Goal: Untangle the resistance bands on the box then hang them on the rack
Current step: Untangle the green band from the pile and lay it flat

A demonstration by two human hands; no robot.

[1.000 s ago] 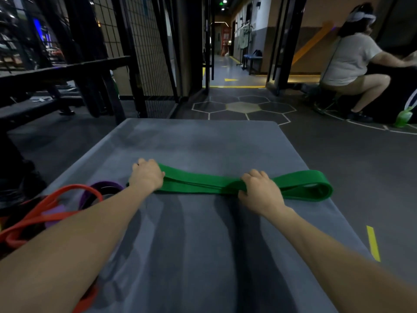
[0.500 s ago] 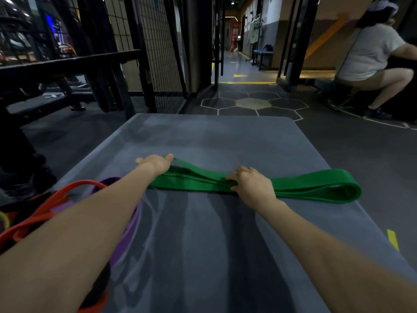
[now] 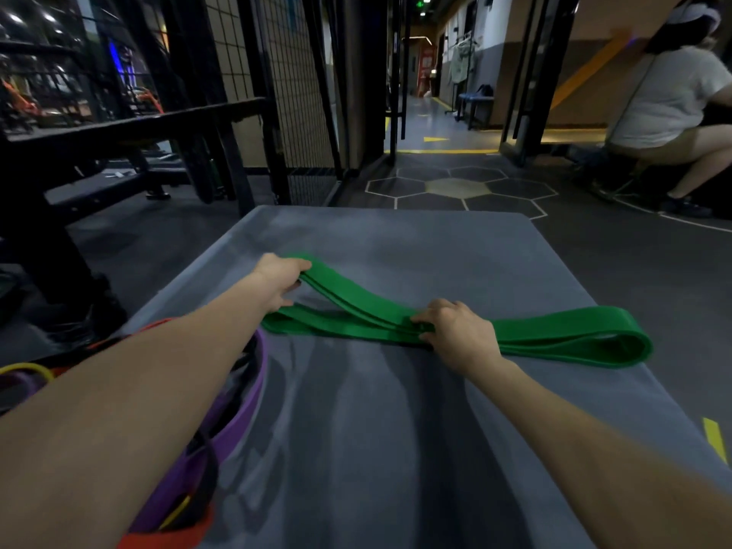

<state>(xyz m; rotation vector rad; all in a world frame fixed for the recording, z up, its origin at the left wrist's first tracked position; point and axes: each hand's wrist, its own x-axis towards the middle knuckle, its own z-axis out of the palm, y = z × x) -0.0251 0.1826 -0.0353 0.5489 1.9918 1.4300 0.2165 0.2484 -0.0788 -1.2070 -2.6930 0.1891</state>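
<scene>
green band lying lengthwise left-right on box; left hand pinching its raised end, right hand gripping its middle; no readable text

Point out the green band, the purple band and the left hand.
green band (image 3: 562, 334): head view, flat right stretch.
purple band (image 3: 237, 406): head view, curved outer edge.
left hand (image 3: 279, 281): head view, back of hand.
</scene>
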